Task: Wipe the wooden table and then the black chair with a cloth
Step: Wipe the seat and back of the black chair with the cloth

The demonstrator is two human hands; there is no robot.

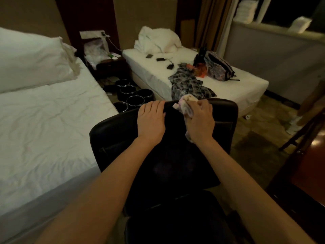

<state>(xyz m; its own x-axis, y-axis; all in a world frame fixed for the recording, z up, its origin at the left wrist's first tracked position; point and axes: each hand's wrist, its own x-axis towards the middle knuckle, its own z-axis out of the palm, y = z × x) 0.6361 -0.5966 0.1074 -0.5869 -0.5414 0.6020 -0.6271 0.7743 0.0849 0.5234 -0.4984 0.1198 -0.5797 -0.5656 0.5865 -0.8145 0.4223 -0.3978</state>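
Note:
The black chair (114, 136) stands in front of me with its backrest toward me, between two beds. My left hand (151, 120) rests on the top edge of the backrest, with the fingers laid over the edge. My right hand (200, 120) grips a crumpled pale pink cloth (184, 104) and presses it against the backrest's top edge, just right of the left hand. A loose end of the cloth hangs below the right wrist. The wooden table (313, 164) shows as a reddish-brown surface at the right edge.
A white bed (44, 129) lies close on the left. A second bed (237, 87) behind the chair carries a backpack (218, 67), a checked garment and small dark items. Several black round bins (135, 101) stand on the floor between the beds.

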